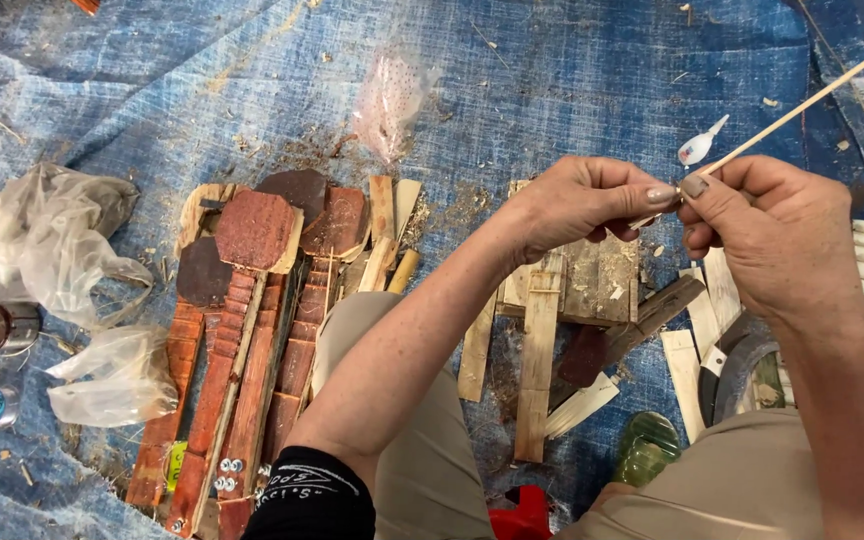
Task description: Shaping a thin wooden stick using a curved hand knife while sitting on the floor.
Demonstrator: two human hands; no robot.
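**Both hands pinch a thin stick over the tarp**

At nine o'clock we see crumpled plastic bags [57,250] on the blue tarp [572,90], with small jars [2,330] just beside them at the left edge. Moving toward seven o'clock, a row of red-brown paddles [252,330] lies side by side, their rounded heads pointing to twelve, with small screws at their lower ends.

At the centre, our left forearm crosses over a knee in tan trousers [422,450]. Beneath and beyond it lie pale wood slats [537,360], nailed into a rough frame.

At two o'clock our left hand [577,205] meets our right hand [777,235]. Both are closed in a narrow pinch, thumb and forefinger tips touching, on the lower end of a thin stick [812,97]. The stick runs up and away toward the two o'clock corner, well clear of the tarp. We also see a small blade or sliver at the left fingertips, too small to tell which.

Just past the fingertips, at one o'clock, a small white scrap [697,147] lies on the tarp. At four o'clock, below the right hand, sit more slats and a dark curved tool [727,365]. A green bottle [647,447] lies at five o'clock, between the knees.
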